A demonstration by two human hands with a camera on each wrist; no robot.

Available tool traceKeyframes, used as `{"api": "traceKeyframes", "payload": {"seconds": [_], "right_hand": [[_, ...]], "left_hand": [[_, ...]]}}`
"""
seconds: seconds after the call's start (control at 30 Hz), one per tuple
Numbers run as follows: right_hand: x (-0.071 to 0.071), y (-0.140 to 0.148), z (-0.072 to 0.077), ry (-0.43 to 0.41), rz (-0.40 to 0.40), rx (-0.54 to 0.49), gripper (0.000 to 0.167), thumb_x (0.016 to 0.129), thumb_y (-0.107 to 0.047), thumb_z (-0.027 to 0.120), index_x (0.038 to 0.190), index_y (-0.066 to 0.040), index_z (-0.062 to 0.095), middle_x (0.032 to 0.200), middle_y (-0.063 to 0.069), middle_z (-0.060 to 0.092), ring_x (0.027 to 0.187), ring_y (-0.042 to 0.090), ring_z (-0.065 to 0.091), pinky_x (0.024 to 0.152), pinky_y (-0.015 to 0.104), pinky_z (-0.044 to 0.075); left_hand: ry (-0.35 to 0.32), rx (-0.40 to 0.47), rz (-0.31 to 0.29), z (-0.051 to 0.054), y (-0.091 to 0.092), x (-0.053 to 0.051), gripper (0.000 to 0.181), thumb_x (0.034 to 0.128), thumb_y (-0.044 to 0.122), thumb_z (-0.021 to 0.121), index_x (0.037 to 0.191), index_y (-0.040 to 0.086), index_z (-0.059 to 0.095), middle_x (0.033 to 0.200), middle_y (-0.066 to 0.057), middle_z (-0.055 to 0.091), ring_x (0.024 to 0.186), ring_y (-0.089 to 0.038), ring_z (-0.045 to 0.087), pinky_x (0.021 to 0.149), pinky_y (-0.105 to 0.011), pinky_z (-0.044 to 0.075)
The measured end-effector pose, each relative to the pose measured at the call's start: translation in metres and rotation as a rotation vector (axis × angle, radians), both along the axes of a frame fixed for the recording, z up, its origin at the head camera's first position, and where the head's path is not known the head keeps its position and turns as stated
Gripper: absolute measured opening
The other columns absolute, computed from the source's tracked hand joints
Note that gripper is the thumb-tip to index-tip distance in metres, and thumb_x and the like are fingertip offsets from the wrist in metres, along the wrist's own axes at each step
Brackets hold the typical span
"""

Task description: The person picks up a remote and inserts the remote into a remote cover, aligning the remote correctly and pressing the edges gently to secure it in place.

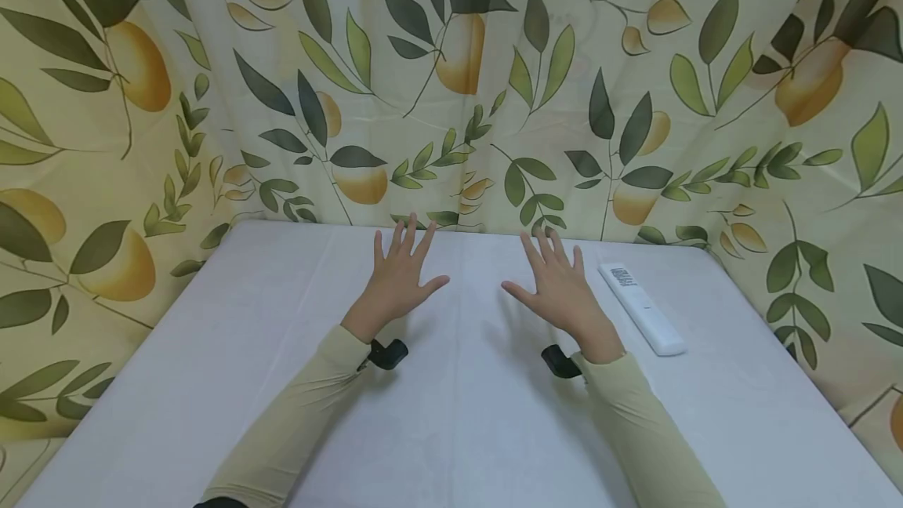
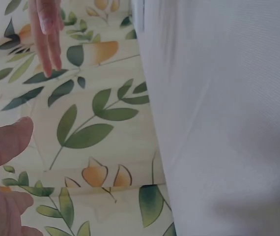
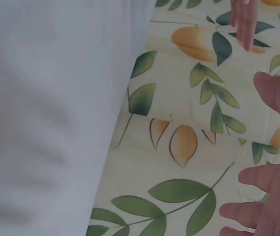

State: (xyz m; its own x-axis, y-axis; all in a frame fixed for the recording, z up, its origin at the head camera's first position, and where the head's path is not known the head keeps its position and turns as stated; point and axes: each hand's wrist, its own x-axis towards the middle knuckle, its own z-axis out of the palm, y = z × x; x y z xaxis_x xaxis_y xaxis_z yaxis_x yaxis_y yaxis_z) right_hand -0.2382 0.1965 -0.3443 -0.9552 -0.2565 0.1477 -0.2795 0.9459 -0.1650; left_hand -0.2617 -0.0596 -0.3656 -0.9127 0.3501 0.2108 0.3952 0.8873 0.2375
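In the head view the left hand (image 1: 397, 282) is held above the white table with its fingers spread and the thumb pointing right. The right hand (image 1: 564, 288) mirrors it, fingers spread, thumb pointing left, just left of a white remote (image 1: 643, 310). Neither hand holds anything, and a gap separates them. The left wrist view shows the left hand (image 2: 5, 172) at its left edge and fingers of the right hand (image 2: 47, 37) at the top. At the right edge of the right wrist view is the right hand (image 3: 272, 162), with the left hand's fingers (image 3: 244, 22) above.
A white cloth covers the table (image 1: 451, 429). Behind it and at both sides hangs a curtain (image 1: 437, 124) printed with leaves and orange fruit. Each wrist carries a small black camera, the left one (image 1: 388, 354) and the right one (image 1: 560, 362).
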Motion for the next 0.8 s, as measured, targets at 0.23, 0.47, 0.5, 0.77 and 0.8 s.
{"api": "traceKeyframes", "payload": {"seconds": [0.23,0.47,0.5,0.77,0.8], "right_hand": [[0.002,0.013,-0.005,0.016,-0.010,0.050,0.084,0.090,-0.051,0.052,0.150,-0.006,0.016,0.156,0.023,0.012,0.144,0.042,0.007,0.110,0.067,0.006],[0.000,0.029,-0.013,-0.003,-0.040,0.070,0.080,0.091,-0.048,0.052,0.149,-0.003,0.019,0.154,0.026,0.014,0.143,0.045,0.009,0.109,0.068,0.005],[-0.001,0.032,-0.014,-0.007,-0.044,0.069,0.080,0.091,-0.048,0.052,0.149,-0.003,0.019,0.154,0.026,0.014,0.143,0.045,0.009,0.109,0.068,0.005],[-0.004,0.049,-0.025,0.013,-0.052,0.087,0.078,0.091,-0.046,0.052,0.148,-0.002,0.022,0.152,0.028,0.018,0.141,0.046,0.012,0.108,0.069,0.007],[-0.004,0.050,-0.026,0.016,-0.051,0.095,0.078,0.091,-0.046,0.052,0.148,-0.002,0.022,0.152,0.028,0.019,0.141,0.046,0.013,0.108,0.069,0.008]], "left_hand": [[-0.001,-0.036,-0.028,-0.003,-0.005,-0.003,0.082,0.0914,0.057,0.045,0.152,0.020,0.004,0.159,-0.016,0.001,0.146,-0.036,0.001,0.112,-0.063,-0.001],[-0.026,-0.046,-0.051,-0.008,-0.015,-0.009,0.081,0.0918,0.054,0.047,0.152,0.018,0.007,0.159,-0.015,-0.002,0.146,-0.037,0.002,0.112,-0.063,-0.004],[-0.030,-0.048,-0.051,-0.009,-0.017,-0.010,0.081,0.0919,0.054,0.047,0.152,0.018,0.007,0.159,-0.015,-0.002,0.146,-0.036,0.001,0.112,-0.063,-0.004],[-0.054,-0.078,-0.076,-0.019,-0.023,-0.015,0.079,0.0928,0.051,0.047,0.152,0.016,0.009,0.159,-0.016,-0.002,0.146,-0.037,0.004,0.113,-0.062,-0.001],[-0.058,-0.075,-0.084,-0.020,-0.023,-0.016,0.079,0.0929,0.050,0.048,0.152,0.015,0.009,0.158,-0.016,-0.002,0.146,-0.037,0.004,0.113,-0.062,-0.002]]}}
